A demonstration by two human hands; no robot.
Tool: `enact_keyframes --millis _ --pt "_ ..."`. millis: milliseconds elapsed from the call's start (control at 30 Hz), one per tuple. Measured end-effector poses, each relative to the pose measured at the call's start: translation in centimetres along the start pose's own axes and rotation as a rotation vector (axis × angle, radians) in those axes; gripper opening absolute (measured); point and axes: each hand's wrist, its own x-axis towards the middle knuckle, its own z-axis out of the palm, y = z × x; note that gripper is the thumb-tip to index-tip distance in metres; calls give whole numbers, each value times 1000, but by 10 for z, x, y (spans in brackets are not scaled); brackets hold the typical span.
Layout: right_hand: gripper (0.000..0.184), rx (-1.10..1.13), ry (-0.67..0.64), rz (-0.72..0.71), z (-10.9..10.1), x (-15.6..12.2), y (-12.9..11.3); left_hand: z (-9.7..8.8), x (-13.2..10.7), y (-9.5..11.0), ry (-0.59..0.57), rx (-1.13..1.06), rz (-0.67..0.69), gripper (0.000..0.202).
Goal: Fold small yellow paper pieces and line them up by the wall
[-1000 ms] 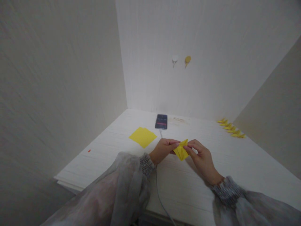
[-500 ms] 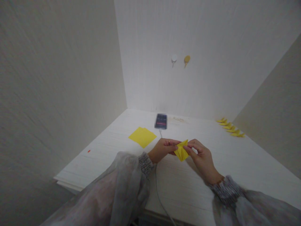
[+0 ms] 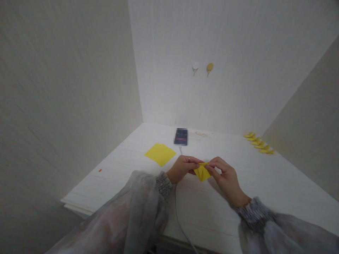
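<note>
A person's left hand (image 3: 182,169) and right hand (image 3: 226,176) pinched a partly folded yellow paper (image 3: 202,173) between their fingers above the tabletop (image 3: 209,215); folded pieces (image 3: 256,143), seemingly finished, lined the right side, while flat sheets (image 3: 160,154) lay apparently unworked.

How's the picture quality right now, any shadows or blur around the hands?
Head view throughout: dim, greyish light; soft shadow on the table below the right hand; folded yellow paper slightly soft in detail; dark device pixelated beyond reading.
</note>
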Motion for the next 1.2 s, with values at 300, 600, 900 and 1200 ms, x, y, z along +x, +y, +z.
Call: enact_keyframes --millis 300,600,900,1200 --pt "14 7 -39 -16 0 0 -6 -3 1 -3 12 199 35 27" --pt "11 26 -62 -62 1 0 -1 -5 2 -5 41 236 -7 31" --pt "9 78 -97 -33 0 -2 -3 -2 1 -1 55 185 -11 26" --pt "7 135 -103 17 2 2 -10 -1 -1 -5 -24 300 -66 28"
